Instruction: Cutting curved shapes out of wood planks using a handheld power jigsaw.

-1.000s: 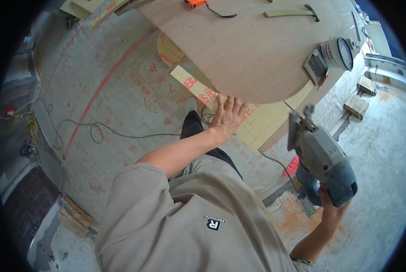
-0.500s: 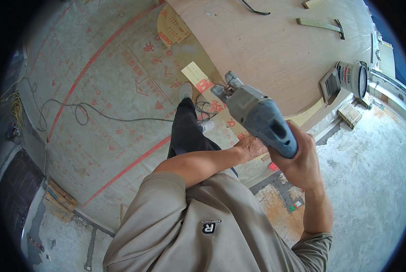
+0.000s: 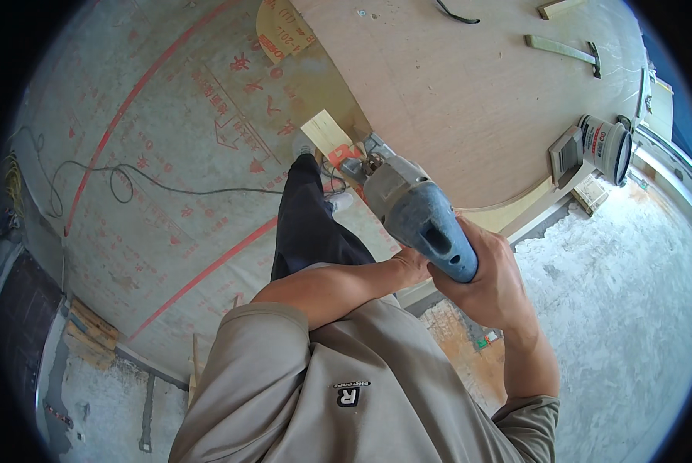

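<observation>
My right hand (image 3: 488, 270) is closed round the rear body of a blue-and-grey jigsaw (image 3: 419, 212). The jigsaw's metal shoe and front end lie over a pale wood strip (image 3: 324, 133) with red print. My left hand (image 3: 413, 264) is below and beyond the tool, at the near end of the strip, gripping it. The jigsaw hides its fingertips and most of the strip. Right of the strip is a large plywood sheet (image 3: 438, 100) with a curved near edge. Whether the blade touches the wood cannot be seen.
A hammer (image 3: 562, 50) and a wood block (image 3: 560, 9) lie on the sheet. A white bucket (image 3: 604, 147) stands at its right, beside a grey ridged item (image 3: 566, 157). A dark cable (image 3: 184, 189) loops across the printed floor covering (image 3: 153, 255) by my feet.
The jigsaw has moved left and slightly down, its front now covering more of the strip. My right hand moved with it, and my left hand has shifted slightly left. The view has shifted a little.
</observation>
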Demonstrator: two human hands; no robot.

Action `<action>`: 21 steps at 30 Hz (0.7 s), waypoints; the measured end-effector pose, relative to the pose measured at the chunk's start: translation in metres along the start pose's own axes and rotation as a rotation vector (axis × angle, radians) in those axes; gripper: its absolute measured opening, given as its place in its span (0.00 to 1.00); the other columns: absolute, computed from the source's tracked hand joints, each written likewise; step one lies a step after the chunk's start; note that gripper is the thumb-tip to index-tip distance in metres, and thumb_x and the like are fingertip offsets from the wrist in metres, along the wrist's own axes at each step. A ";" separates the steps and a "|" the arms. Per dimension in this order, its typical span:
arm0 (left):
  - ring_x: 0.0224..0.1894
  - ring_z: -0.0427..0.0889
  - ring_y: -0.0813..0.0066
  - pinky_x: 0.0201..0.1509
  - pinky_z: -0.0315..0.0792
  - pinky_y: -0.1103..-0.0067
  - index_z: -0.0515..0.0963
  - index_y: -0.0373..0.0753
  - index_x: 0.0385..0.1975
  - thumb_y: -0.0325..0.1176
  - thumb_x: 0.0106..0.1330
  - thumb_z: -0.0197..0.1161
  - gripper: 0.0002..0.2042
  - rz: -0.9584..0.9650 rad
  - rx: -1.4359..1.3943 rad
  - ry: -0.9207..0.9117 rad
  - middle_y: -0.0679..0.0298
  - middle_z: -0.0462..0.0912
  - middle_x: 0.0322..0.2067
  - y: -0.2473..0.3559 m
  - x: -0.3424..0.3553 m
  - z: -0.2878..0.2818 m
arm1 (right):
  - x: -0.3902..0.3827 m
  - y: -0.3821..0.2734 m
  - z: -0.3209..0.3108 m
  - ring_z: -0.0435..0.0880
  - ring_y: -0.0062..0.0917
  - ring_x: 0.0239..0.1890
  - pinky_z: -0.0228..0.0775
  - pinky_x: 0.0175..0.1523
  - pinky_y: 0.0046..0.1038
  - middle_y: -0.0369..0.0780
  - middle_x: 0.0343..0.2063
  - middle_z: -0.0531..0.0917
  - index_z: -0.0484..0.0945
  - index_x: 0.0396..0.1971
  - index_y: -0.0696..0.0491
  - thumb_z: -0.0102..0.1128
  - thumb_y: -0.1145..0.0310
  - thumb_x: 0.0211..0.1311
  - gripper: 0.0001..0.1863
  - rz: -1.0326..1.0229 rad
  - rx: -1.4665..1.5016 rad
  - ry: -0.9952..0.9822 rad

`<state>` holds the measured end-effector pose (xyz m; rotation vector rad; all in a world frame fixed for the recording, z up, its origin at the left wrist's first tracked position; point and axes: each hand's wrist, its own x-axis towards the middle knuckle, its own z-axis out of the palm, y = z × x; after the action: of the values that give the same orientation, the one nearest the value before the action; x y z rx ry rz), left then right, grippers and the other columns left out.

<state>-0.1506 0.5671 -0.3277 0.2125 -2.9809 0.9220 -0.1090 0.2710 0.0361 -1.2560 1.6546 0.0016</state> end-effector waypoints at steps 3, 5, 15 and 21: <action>0.71 0.71 0.61 0.79 0.61 0.59 0.66 0.47 0.73 0.44 0.77 0.53 0.26 -0.009 -0.035 -0.007 0.62 0.72 0.70 -0.004 -0.003 0.000 | 0.000 -0.004 0.000 0.83 0.41 0.28 0.77 0.42 0.33 0.47 0.26 0.83 0.80 0.40 0.58 0.67 0.76 0.50 0.15 0.042 -0.007 -0.025; 0.71 0.71 0.61 0.79 0.61 0.59 0.66 0.47 0.73 0.43 0.77 0.53 0.26 -0.014 -0.056 -0.010 0.62 0.72 0.70 -0.008 0.004 -0.004 | 0.003 -0.002 0.000 0.83 0.41 0.27 0.77 0.41 0.33 0.46 0.26 0.82 0.80 0.39 0.58 0.67 0.76 0.50 0.14 0.049 0.023 -0.020; 0.71 0.71 0.62 0.79 0.61 0.59 0.67 0.47 0.72 0.43 0.76 0.53 0.25 -0.047 -0.151 -0.046 0.62 0.73 0.70 -0.019 0.004 -0.009 | 0.003 -0.003 0.002 0.82 0.34 0.23 0.76 0.36 0.31 0.44 0.22 0.80 0.79 0.35 0.58 0.67 0.76 0.50 0.11 0.016 -0.018 -0.019; 0.71 0.71 0.62 0.79 0.61 0.59 0.67 0.47 0.71 0.43 0.76 0.53 0.25 -0.067 -0.216 -0.059 0.62 0.73 0.69 -0.021 -0.014 -0.014 | 0.007 -0.006 0.004 0.83 0.33 0.23 0.77 0.37 0.30 0.44 0.22 0.81 0.79 0.34 0.59 0.68 0.76 0.50 0.11 -0.006 -0.025 0.004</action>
<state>-0.1342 0.5594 -0.3052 0.3375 -3.0753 0.5912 -0.1015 0.2651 0.0321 -1.2805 1.6590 0.0154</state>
